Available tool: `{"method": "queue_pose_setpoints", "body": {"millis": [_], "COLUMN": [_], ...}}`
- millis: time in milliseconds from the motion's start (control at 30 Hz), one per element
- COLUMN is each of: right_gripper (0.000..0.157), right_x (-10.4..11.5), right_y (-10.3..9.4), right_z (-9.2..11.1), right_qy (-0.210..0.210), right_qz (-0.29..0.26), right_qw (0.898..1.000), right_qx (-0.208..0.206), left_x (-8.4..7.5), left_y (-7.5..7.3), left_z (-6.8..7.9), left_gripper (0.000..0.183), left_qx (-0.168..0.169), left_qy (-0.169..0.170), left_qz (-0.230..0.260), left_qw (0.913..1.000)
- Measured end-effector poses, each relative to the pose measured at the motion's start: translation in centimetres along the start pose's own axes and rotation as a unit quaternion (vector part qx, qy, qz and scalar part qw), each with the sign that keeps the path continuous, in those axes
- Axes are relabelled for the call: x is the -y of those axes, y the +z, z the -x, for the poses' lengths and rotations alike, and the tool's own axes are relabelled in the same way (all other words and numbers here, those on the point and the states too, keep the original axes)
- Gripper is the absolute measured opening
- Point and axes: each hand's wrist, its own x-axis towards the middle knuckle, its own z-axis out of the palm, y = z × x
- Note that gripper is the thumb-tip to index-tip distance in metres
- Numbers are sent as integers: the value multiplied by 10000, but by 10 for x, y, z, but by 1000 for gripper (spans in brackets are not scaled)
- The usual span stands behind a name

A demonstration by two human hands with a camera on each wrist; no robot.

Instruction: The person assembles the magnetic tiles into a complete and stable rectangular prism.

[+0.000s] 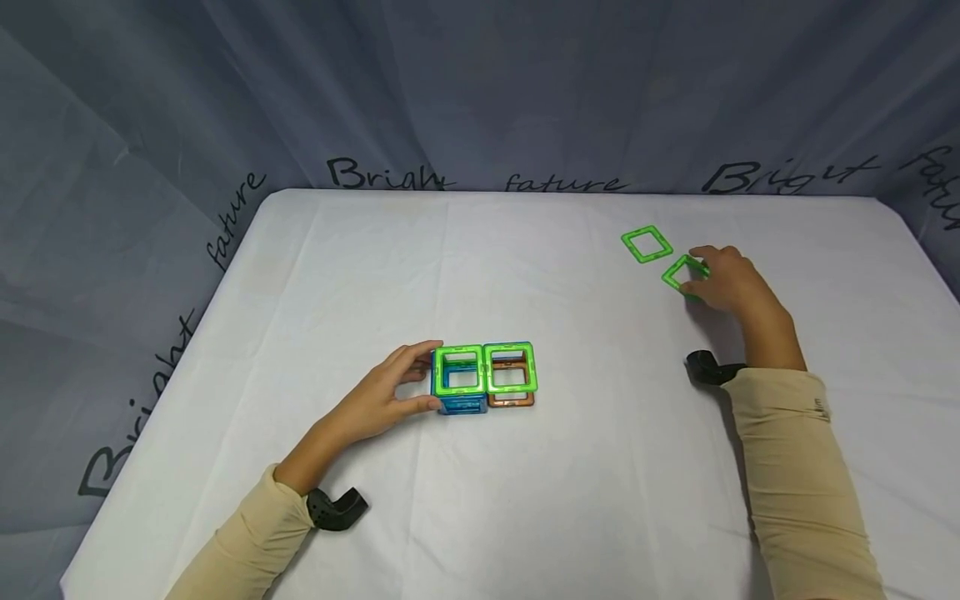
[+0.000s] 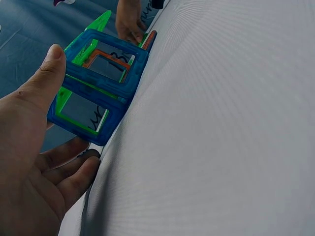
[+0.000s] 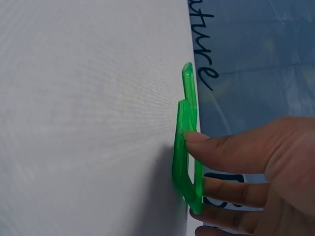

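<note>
My left hand [image 1: 378, 398] holds the left end of a small structure of square magnetic tiles, its thumb at the near side and fingers at the far side. Blue tiles [image 1: 463, 407] form the walls of its left part, and orange tiles [image 1: 512, 402] show in the right part. Two green square tiles [image 1: 459, 349] lie side by side across the top. Farther right, my right hand [image 1: 733, 285] pinches a loose green square tile [image 3: 180, 147] between thumb and fingers, with its near edge tilted up in the head view. Another green square tile [image 1: 637, 232] lies flat just beyond it.
A white cloth [image 1: 570, 483] covers the table, with rounded back corners. Grey curtains [image 1: 480, 92] with handwriting hang close behind and along the left. A black wrist device [image 1: 337, 509] sits at the left cuff, another black device [image 1: 708, 367] at the right one.
</note>
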Motion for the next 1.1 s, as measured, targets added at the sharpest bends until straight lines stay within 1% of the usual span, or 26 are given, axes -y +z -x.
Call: {"method": "queue_pose_setpoints", "body": {"millis": [100,267,400,533,700,867,1000,1100], "right_gripper": [60,65,68,66,62,61,61,60], "right_x": [1,2,2,3,4,7,15,26], "right_y": [2,4,3,1,-3,-8,-12,-16], "right_z": [1,4,4,7,10,14,17,22], "right_qy": [21,140,120,98,-119,-214,-397,-598], "right_qz": [39,79,109,77,-135,-339,-346,-337], "right_qw": [9999,9997,9996,9994,9994,9990,9982,9973], "right_qx": [-119,-203,-252,-323,-300,-211,-297,-276], "left_x": [-1,0,1,1,1,3,5,5], "left_y": [0,1,2,2,2,2,3,2], "left_z": [0,-1,0,1,1,-1,-2,0], "left_gripper": [76,76,75,75,75,74,74,74], "left_qx": [8,6,-8,5,-32,-47,-47,-42], "left_qy": [1,48,75,56,111,75,17,-31], "left_qz": [40,42,11,-22,-44,-7,9,33], "left_qw": [10000,10000,10000,10000,9999,10000,10000,10000]}}
